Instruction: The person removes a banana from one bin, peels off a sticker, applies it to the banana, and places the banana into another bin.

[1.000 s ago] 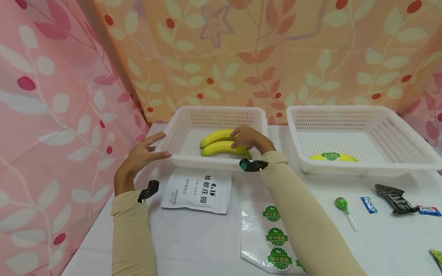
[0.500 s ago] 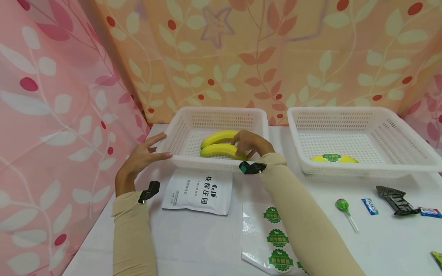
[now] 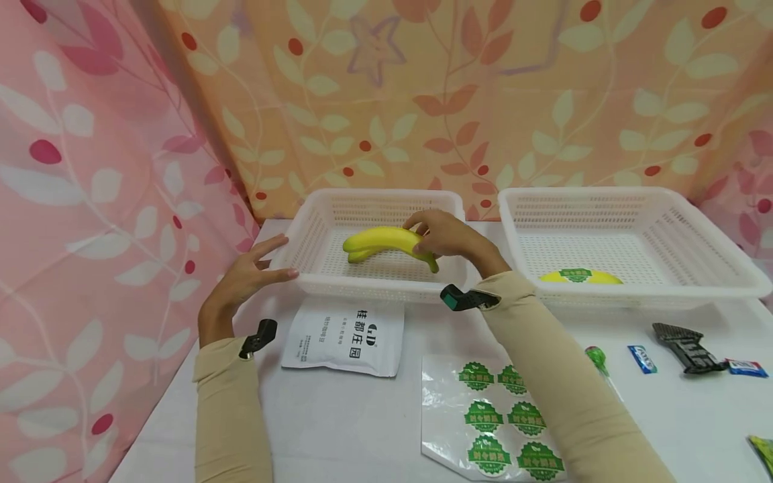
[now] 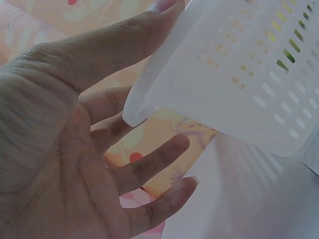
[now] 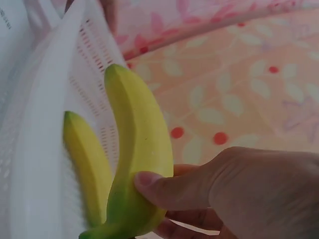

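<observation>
"Inside the left-hand basket (image 3: 374, 287), what does the right hand (image 3: 448, 235) have?"

"A yellow banana (image 5: 144, 134), grasped near its stem end. The thumb presses on the near side and the other fingers wrap behind it. The fruit is raised within the walls, stem dipping toward the near rim."

"And beneath it?"

"A 2nd banana (image 5: 87, 167), lower down in the same basket. From the head view the held fruit covers most of it; I can't tell whether the 2 touch."

"The left hand (image 3: 244, 274) — is it clenched?"

"No, the fingers are spread and loosely extended at the basket's left end. The thumb lies against the rim."

"What stands nearby?"

"On the white surface (image 3: 338, 429), a pale printed pouch (image 3: 344, 342) lies flat just in front of that basket. Right of it is a sheet of green stickers (image 3: 439, 409), partly under the right sleeve (image 3: 580, 389)."

"Farther right?"

"A 2nd white basket (image 3: 640, 290), with a yellow item (image 3: 598, 277) bearing a green sticker, mostly hidden by the near wall. In front of it lie a green lollipop (image 3: 595, 357), 2 small blue-and-white packets (image 3: 643, 359) and a black packet (image 3: 690, 350) — all on the surface."
</observation>
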Demonstrator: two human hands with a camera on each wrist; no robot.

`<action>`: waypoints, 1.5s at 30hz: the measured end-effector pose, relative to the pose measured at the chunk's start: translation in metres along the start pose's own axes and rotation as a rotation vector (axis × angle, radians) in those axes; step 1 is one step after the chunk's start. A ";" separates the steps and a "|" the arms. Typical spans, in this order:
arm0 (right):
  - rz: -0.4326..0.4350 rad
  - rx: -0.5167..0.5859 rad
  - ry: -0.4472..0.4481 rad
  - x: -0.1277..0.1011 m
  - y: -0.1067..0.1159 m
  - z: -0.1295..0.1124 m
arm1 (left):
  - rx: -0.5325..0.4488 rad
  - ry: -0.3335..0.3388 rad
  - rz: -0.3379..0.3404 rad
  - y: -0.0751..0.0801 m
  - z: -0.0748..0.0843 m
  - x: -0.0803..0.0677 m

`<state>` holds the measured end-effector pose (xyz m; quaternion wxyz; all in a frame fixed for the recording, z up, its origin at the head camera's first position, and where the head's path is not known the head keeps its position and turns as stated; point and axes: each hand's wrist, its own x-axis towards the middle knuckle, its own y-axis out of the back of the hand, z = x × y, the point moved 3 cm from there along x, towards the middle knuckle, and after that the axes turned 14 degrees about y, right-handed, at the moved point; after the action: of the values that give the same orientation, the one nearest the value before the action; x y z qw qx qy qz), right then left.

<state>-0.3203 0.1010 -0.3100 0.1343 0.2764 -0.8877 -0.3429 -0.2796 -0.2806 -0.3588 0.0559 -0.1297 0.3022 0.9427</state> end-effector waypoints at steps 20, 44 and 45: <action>0.120 -0.099 0.165 -0.146 0.041 -0.005 | 0.027 0.005 0.005 -0.001 0.001 -0.001; -0.019 -0.144 0.082 -0.190 -0.012 0.065 | 0.046 -0.005 0.031 0.000 0.010 -0.004; -0.017 -0.141 0.087 -0.190 -0.012 0.067 | 0.042 -0.016 0.048 -0.001 0.015 -0.005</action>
<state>-0.1904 0.2400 -0.3770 0.1891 0.2888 -0.8522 -0.3931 -0.2775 -0.2712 -0.3462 0.0384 -0.1134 0.3246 0.9382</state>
